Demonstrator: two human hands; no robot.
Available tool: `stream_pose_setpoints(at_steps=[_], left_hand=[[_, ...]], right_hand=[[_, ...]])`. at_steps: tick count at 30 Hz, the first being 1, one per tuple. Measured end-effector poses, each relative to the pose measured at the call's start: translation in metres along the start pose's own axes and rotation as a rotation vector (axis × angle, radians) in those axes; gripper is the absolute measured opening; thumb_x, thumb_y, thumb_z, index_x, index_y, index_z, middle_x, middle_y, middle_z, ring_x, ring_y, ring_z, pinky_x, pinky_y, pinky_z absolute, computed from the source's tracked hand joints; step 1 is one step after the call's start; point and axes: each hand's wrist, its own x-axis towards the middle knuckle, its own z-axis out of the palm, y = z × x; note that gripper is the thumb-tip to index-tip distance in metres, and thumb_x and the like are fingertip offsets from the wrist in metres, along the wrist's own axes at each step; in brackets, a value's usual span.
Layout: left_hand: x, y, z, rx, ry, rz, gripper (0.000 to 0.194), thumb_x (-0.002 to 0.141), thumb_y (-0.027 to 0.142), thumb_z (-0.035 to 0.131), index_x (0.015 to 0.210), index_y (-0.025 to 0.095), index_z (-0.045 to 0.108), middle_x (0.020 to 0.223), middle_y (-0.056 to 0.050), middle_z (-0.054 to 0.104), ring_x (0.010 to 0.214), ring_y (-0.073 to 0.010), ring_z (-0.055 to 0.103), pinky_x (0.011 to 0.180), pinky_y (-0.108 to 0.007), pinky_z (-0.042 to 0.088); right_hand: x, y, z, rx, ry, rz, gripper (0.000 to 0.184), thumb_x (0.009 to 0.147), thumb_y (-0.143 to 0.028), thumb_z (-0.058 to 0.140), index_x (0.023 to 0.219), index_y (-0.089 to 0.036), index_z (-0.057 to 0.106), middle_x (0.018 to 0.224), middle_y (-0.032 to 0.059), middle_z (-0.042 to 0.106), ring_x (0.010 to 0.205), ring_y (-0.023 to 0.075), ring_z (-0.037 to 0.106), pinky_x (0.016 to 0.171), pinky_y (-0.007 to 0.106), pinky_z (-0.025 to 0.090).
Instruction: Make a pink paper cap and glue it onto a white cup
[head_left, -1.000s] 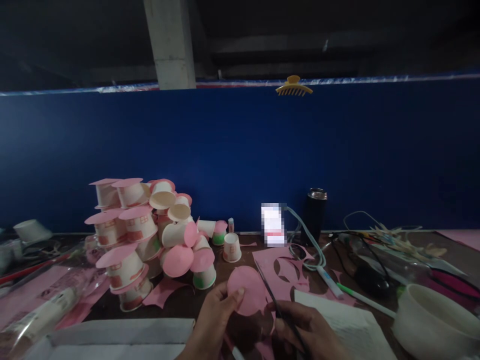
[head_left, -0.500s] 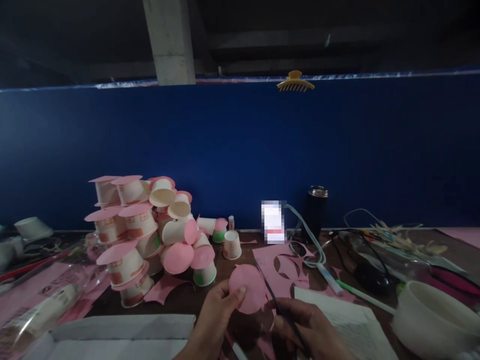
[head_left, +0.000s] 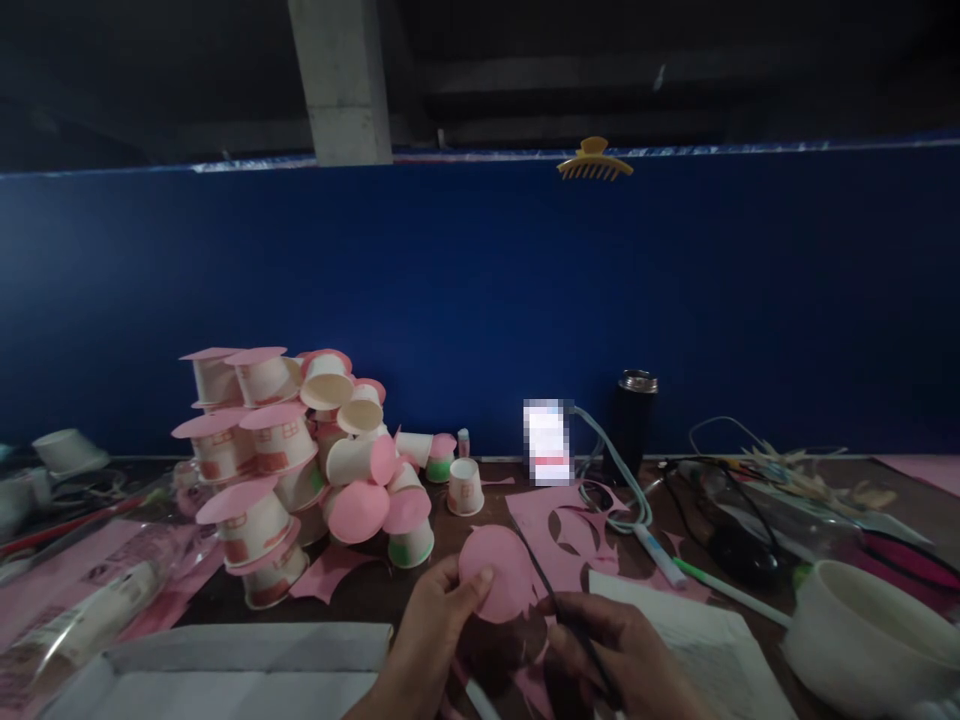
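Note:
Near the bottom middle, my left hand pinches a round pink paper disc by its left side, thumb on top. Close by on the right, my right hand is closed around a slim dark pointed tool, whose exact kind I cannot make out. The tool slants up and left, its thin end running alongside the disc's right edge; whether they touch is unclear. Behind them lies a pink paper sheet with round cut-outs. Pink scraps and a white stick-like thing lie under the hands.
On the left stand stacked paper cups with pink disc tops. A lone cup, a lit phone and a black bottle are at the back. White box front left; printed paper and white bowl on the right.
Both hands keep nearly the same place and hold. The disc has tilted very slightly, and the whole view has shifted a little.

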Motion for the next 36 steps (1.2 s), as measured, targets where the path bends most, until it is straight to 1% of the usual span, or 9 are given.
stream_pose_setpoints(at_steps=[4, 8, 11, 17, 20, 25, 30, 33, 36], left_hand=[[-0.001, 0.0, 0.0, -0.015, -0.011, -0.004, 0.047, 0.061, 0.05, 0.079, 0.084, 0.01, 0.07, 0.069, -0.006, 0.07, 0.063, -0.0175, 0.061, 0.062, -0.028, 0.047], [-0.007, 0.006, 0.005, -0.01, 0.006, 0.037, 0.043, 0.065, 0.047, 0.078, 0.085, 0.011, 0.07, 0.069, -0.005, 0.069, 0.062, -0.0164, 0.06, 0.062, -0.027, 0.046], [-0.011, 0.01, 0.009, -0.041, 0.02, 0.044, 0.041, 0.065, 0.047, 0.078, 0.084, 0.011, 0.071, 0.068, -0.004, 0.069, 0.061, -0.0149, 0.059, 0.062, -0.025, 0.045], [-0.009, 0.009, 0.005, -0.009, 0.003, 0.028, 0.04, 0.067, 0.047, 0.076, 0.084, 0.011, 0.07, 0.069, -0.005, 0.069, 0.062, -0.016, 0.059, 0.06, -0.026, 0.045], [-0.008, 0.008, 0.003, 0.012, -0.011, 0.033, 0.042, 0.069, 0.047, 0.075, 0.086, 0.01, 0.071, 0.07, -0.006, 0.069, 0.062, -0.0158, 0.059, 0.06, -0.025, 0.045], [-0.007, 0.006, 0.004, 0.027, 0.009, 0.028, 0.04, 0.067, 0.047, 0.077, 0.082, 0.011, 0.07, 0.072, -0.006, 0.069, 0.062, -0.0154, 0.059, 0.061, -0.025, 0.045], [-0.008, 0.006, 0.004, 0.039, -0.013, 0.017, 0.04, 0.068, 0.048, 0.075, 0.08, 0.011, 0.069, 0.069, -0.005, 0.068, 0.059, -0.0158, 0.059, 0.059, -0.026, 0.046], [-0.007, 0.007, 0.004, 0.042, -0.006, 0.014, 0.039, 0.066, 0.049, 0.076, 0.078, 0.012, 0.068, 0.067, -0.005, 0.068, 0.059, -0.0158, 0.059, 0.058, -0.026, 0.046], [-0.006, 0.006, 0.003, 0.052, -0.004, 0.032, 0.043, 0.064, 0.051, 0.077, 0.079, 0.012, 0.069, 0.067, -0.005, 0.069, 0.059, -0.0167, 0.06, 0.058, -0.026, 0.046]], right_hand=[[0.001, 0.004, -0.001, 0.109, 0.063, 0.023, 0.048, 0.06, -0.053, 0.078, 0.086, -0.012, 0.073, 0.048, -0.0041, 0.054, 0.039, 0.0061, 0.041, 0.041, 0.02, 0.025], [0.003, 0.009, -0.003, 0.188, 0.081, 0.024, 0.053, 0.058, -0.052, 0.081, 0.09, -0.011, 0.072, 0.05, -0.0033, 0.056, 0.044, 0.0074, 0.044, 0.044, 0.02, 0.029], [0.003, 0.009, -0.004, 0.153, 0.072, 0.027, 0.053, 0.06, -0.054, 0.08, 0.091, -0.012, 0.073, 0.053, -0.0026, 0.057, 0.047, 0.0083, 0.045, 0.045, 0.02, 0.03], [0.0, 0.002, -0.002, 0.025, -0.054, -0.028, 0.05, 0.063, -0.06, 0.075, 0.082, -0.014, 0.074, 0.054, -0.0031, 0.053, 0.047, 0.0078, 0.041, 0.044, 0.021, 0.027], [-0.002, -0.002, -0.001, 0.009, -0.04, -0.03, 0.05, 0.063, -0.061, 0.074, 0.081, -0.014, 0.074, 0.053, -0.0038, 0.05, 0.046, 0.0076, 0.04, 0.044, 0.021, 0.027], [-0.003, -0.003, 0.0, 0.003, -0.013, -0.027, 0.048, 0.064, -0.059, 0.074, 0.085, -0.015, 0.075, 0.055, -0.0029, 0.055, 0.046, 0.0079, 0.042, 0.043, 0.02, 0.026], [-0.002, -0.001, 0.0, 0.036, 0.004, 0.005, 0.053, 0.06, -0.059, 0.077, 0.087, -0.014, 0.075, 0.05, -0.0045, 0.051, 0.043, 0.0063, 0.039, 0.043, 0.02, 0.026], [-0.002, -0.001, 0.0, 0.032, 0.02, 0.025, 0.054, 0.06, -0.059, 0.077, 0.089, -0.013, 0.075, 0.05, -0.0046, 0.051, 0.041, 0.0056, 0.04, 0.042, 0.019, 0.025], [-0.002, -0.001, 0.001, 0.039, 0.006, 0.003, 0.051, 0.061, -0.058, 0.077, 0.086, -0.014, 0.075, 0.05, -0.0049, 0.05, 0.042, 0.0058, 0.04, 0.041, 0.019, 0.024]])
